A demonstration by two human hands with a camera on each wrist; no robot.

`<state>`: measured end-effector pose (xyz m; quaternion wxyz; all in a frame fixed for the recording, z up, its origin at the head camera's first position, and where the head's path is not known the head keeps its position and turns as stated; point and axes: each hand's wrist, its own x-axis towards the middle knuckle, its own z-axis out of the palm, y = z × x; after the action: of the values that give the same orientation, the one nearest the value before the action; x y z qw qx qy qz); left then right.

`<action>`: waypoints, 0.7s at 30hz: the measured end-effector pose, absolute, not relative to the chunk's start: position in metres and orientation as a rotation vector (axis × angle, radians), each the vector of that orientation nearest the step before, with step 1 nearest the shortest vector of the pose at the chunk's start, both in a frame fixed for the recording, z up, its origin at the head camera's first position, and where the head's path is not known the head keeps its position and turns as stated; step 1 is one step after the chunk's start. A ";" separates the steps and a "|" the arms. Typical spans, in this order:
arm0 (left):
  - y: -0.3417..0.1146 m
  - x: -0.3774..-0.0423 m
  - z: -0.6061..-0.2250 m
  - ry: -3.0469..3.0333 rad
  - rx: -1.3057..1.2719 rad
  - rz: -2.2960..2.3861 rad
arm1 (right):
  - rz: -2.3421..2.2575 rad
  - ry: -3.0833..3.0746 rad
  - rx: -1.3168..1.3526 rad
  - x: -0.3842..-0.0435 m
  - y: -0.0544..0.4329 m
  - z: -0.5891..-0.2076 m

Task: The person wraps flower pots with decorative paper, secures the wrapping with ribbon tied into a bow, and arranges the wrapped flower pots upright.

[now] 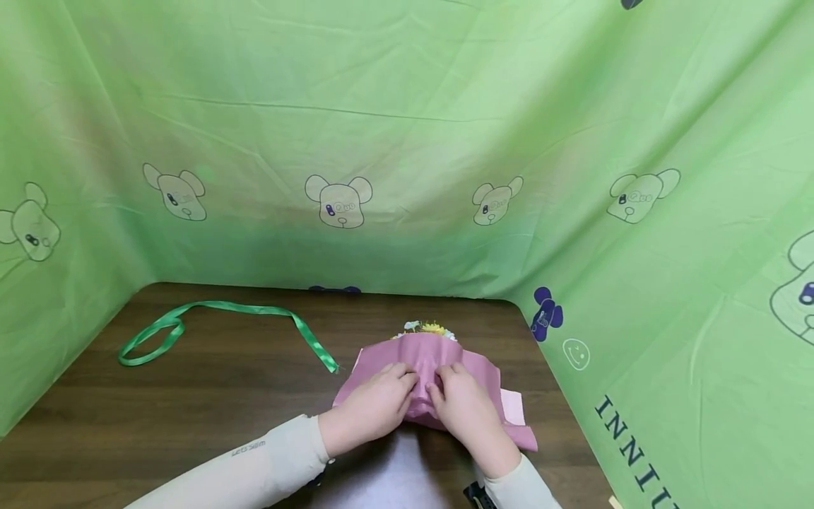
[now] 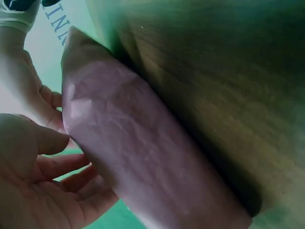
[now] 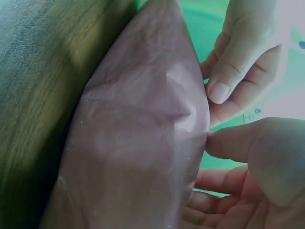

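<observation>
Cream sleeves nearest you: your left sleeve (image 1: 273, 452) and your right sleeve (image 1: 521, 488) both lie on the near side of the pink wrapping paper (image 1: 427, 353), and here's where the action is! Your left hand (image 1: 379, 403) pinches the paper's near edge left of its middle, thumb towards you and fingers beyond; your right hand (image 1: 467, 406) mirrors it, gripping right of the middle. Close together they stand, seemingly so that the gathered fold between them can't spring loose.

Look right of the paper: a pale pink panel (image 1: 512, 406) pokes out, perhaps the corner of another layer. And just past the paper's far edge, up peep flowers (image 1: 432, 329), yellow and whitish; their heads face away from your grip, presumably to spare the petals. Any stems are hidden from you.

Left of the paper, a green ribbon (image 1: 232, 305) loops over the wooden table (image 1: 267, 382), one end near the paper's left corner, probably set aside to leave your hands room. Farthest of all, behind the paper, hangs your green curtain (image 1: 407, 141) with its printed bear heads, likely screening off the background.
</observation>
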<state>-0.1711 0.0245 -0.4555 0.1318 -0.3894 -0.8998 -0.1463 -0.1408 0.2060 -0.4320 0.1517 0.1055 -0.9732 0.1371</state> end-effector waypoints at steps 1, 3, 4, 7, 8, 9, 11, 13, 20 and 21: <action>0.025 -0.172 -0.455 -2.612 -1.134 -0.425 | 0.406 -2.801 0.293 -0.140 0.207 -0.432; 0.026 -0.173 -0.455 -2.606 -1.132 -0.430 | 0.440 -2.809 0.282 -0.141 0.209 -0.432; 0.027 -0.173 -0.455 -2.604 -1.128 -0.439 | 0.460 -2.815 0.277 -0.141 0.210 -0.432; 0.027 -0.175 -0.453 -2.600 -1.123 -0.453 | 0.522 -2.822 0.267 -0.143 0.213 -0.432; 0.027 -0.175 -0.453 -2.602 -1.128 -0.454 | 0.545 -2.824 0.264 -0.143 0.214 -0.432; 0.026 -0.175 -0.452 -2.603 -1.136 -0.453 | 0.568 -2.826 0.260 -0.144 0.214 -0.432; 0.024 -0.175 -0.451 -2.613 -1.151 -0.449 | 0.611 -2.827 0.260 -0.145 0.216 -0.433; 0.021 -0.175 -0.450 -2.612 -1.171 -0.458 | 0.667 -2.827 0.262 -0.147 0.216 -0.435; 0.009 -0.174 -0.450 -2.643 -1.170 -0.443 | 0.859 -2.825 0.289 -0.150 0.210 -0.439; 0.007 -0.173 -0.449 -2.651 -1.166 -0.438 | 0.870 -2.827 0.302 -0.150 0.208 -0.439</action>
<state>-0.1729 0.0068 -0.4487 0.1064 -0.3957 -0.9000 -0.1488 -0.1500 0.2085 -0.4395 0.0841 0.1011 -0.9475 0.2915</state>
